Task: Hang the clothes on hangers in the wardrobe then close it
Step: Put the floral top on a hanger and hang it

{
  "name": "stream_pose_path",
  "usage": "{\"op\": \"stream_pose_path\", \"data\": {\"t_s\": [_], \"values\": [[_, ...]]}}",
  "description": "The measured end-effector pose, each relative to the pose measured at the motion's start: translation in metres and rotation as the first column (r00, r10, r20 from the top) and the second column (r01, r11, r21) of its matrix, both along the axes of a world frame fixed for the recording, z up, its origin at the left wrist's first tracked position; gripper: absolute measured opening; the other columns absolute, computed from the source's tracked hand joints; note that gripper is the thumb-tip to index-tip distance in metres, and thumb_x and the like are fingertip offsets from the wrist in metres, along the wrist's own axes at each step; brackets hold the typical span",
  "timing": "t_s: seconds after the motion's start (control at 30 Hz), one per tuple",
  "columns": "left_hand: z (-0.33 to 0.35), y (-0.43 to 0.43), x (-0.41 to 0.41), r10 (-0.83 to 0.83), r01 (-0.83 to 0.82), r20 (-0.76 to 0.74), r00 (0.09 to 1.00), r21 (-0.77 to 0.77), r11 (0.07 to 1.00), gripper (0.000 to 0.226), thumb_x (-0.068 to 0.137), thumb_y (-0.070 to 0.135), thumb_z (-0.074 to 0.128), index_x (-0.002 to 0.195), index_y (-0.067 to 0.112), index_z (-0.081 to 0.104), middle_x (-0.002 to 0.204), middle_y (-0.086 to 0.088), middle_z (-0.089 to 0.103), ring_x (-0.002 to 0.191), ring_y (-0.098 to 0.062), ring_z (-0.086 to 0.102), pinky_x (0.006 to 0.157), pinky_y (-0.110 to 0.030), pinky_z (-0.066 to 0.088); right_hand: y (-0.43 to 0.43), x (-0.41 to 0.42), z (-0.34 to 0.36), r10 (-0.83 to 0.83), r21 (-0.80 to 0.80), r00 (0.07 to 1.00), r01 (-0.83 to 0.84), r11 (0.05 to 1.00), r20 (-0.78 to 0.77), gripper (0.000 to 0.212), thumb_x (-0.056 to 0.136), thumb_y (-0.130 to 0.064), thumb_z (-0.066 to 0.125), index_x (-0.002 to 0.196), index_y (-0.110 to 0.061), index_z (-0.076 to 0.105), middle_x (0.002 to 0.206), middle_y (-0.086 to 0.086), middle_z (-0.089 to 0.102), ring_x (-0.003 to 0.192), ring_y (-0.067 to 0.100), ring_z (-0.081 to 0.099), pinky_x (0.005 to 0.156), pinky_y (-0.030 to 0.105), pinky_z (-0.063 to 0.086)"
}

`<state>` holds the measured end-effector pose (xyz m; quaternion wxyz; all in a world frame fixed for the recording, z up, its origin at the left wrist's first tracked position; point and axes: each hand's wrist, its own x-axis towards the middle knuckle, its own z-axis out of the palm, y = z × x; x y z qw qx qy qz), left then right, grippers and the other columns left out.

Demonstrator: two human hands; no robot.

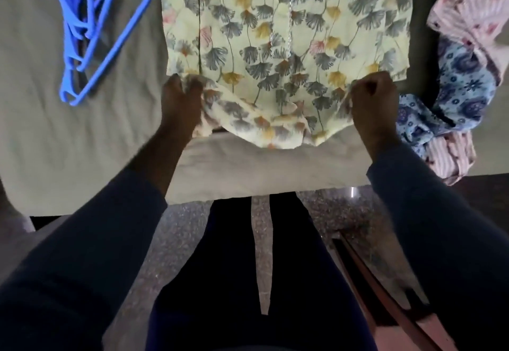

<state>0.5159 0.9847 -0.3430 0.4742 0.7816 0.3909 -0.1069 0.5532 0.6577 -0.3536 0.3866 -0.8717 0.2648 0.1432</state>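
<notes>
A pale yellow floral garment (286, 34) lies spread flat on the bed, its near end hanging over the bed's edge. My left hand (180, 102) grips the garment's near left corner, fingers bunched in the fabric. At the near right corner my right hand (371, 102) is closed on the cloth as well. A tangle of blue plastic hangers (85, 28) lies on the bed to the left of the garment, apart from both hands. No wardrobe shows in this view.
The bed has a grey-green sheet (55, 135). A heap of other clothes sits at the right: a blue patterned piece (454, 89) and pink striped fabric (473, 11). Speckled floor (176, 243) and a reddish wooden edge (385, 293) lie below.
</notes>
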Motion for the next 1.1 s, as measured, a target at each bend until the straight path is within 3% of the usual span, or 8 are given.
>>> {"op": "stream_pose_path", "data": {"t_s": [0.1, 0.17, 0.27, 0.47, 0.6, 0.8, 0.97, 1.1], "values": [[-0.012, 0.006, 0.003, 0.223, -0.258, -0.151, 0.963, -0.276, 0.926, 0.028, 0.088, 0.031, 0.069, 0.099, 0.009, 0.057, 0.067, -0.002, 0.065, 0.051, -0.015, 0.059, 0.047, -0.026, 0.046, -0.012, -0.001, 0.004, -0.078, -0.098, 0.996, 0.082, 0.992, 0.039, 0.027, 0.085, -0.024, 0.06, 0.109, -0.013, 0.056, 0.104, -0.004, 0.055, 0.084, 0.006, 0.055, 0.073, 0.017, 0.045], [-0.024, 0.015, -0.008, 0.125, -0.213, -0.225, 0.966, -0.429, 0.878, 0.052, 0.074, 0.032, 0.084, 0.111, 0.004, 0.06, 0.092, -0.01, 0.073, 0.076, -0.026, 0.071, 0.068, -0.043, 0.058, -0.022, -0.014, -0.005, -0.171, -0.058, 0.98, 0.166, 0.984, -0.098, 0.046, 0.076, -0.031, 0.072, 0.114, -0.017, 0.05, 0.114, -0.002, 0.055, 0.092, 0.008, 0.057, 0.079, 0.022, 0.05], [-0.034, 0.024, -0.031, -0.049, -0.091, -0.315, 0.948, -0.412, 0.906, 0.067, 0.062, 0.015, 0.087, 0.117, -0.001, 0.053, 0.102, -0.018, 0.067, 0.075, -0.028, 0.066, 0.053, -0.047, 0.057, -0.031, -0.036, -0.016, -0.147, 0.078, 0.945, 0.177, 0.981, -0.292, 0.043, 0.072, -0.024, 0.075, 0.111, -0.012, 0.06, 0.091, -0.004, 0.064, 0.074, 0.009, 0.063, 0.065, 0.028, 0.052], [-0.003, 0.026, -0.035, -0.009, -0.2, -0.387, 0.922, -0.496, 0.845, 0.017, 0.093, 0.016, 0.062, 0.11, 0.013, 0.064, 0.081, -0.003, 0.074, 0.062, -0.016, 0.071, 0.038, -0.027, 0.052, -0.054, -0.034, -0.007, -0.132, 0.21, 0.986, 0.152, 0.966, -0.103, 0.028, 0.077, -0.033, 0.08, 0.09, -0.015, 0.063, 0.084, 0.001, 0.067, 0.075, 0.017, 0.062, 0.063, 0.027, 0.048], [-0.017, 0.03, -0.057, -0.141, 0.144, -0.431, 0.891, -0.026, 0.989, 0.048, 0.088, 0.025, 0.071, 0.13, 0.012, 0.054, 0.111, -0.006, 0.064, 0.076, -0.017, 0.066, 0.05, -0.02, 0.05, -0.062, -0.049, -0.014, -0.022, 0.02, 0.911, 0.033, 0.999, -0.411, 0.011, 0.087, -0.022, 0.064, 0.094, -0.014, 0.064, 0.083, 0.002, 0.063, 0.08, 0.022, 0.062, 0.052, 0.03, 0.05], [-0.019, 0.009, -0.074, -0.369, 0.42, -0.202, 0.907, 0.476, 0.772, 0.056, 0.086, 0.031, 0.066, 0.134, 0.012, 0.046, 0.13, -0.011, 0.052, 0.118, -0.028, 0.051, 0.094, -0.036, 0.042, -0.056, -0.064, -0.008, 0.049, -0.236, 0.958, -0.119, 0.964, -0.284, 0.029, 0.08, -0.03, 0.059, 0.104, -0.013, 0.061, 0.101, 0.007, 0.066, 0.095, 0.029, 0.063, 0.073, 0.032, 0.047], [-0.02, -0.031, -0.094, -0.885, 0.878, -0.116, 0.45, 0.237, 0.415, 0.054, 0.079, 0.039, 0.078, 0.122, 0.011, 0.061, 0.11, -0.013, 0.06, 0.102, -0.031, 0.058, 0.088, -0.043, 0.049, -0.007, -0.074, 0.014, 0.468, -0.157, 0.882, -0.47, 0.868, -0.053, 0.035, 0.088, -0.035, 0.069, 0.115, -0.013, 0.062, 0.109, 0.005, 0.063, 0.097, 0.019, 0.06, 0.079, 0.025, 0.043], [-0.026, -0.053, -0.102, -0.93, 0.947, -0.247, 0.27, 0.24, 0.211, 0.057, 0.081, 0.03, 0.075, 0.13, 0.008, 0.055, 0.115, -0.018, 0.055, 0.112, -0.038, 0.051, 0.086, -0.048, 0.044, 0.046, -0.095, 0.007, 0.848, -0.044, 0.495, -0.867, 0.496, -0.19, 0.059, 0.08, -0.044, 0.076, 0.126, -0.015, 0.054, 0.123, 0.009, 0.053, 0.109, 0.029, 0.055, 0.086, 0.039, 0.047]]}}
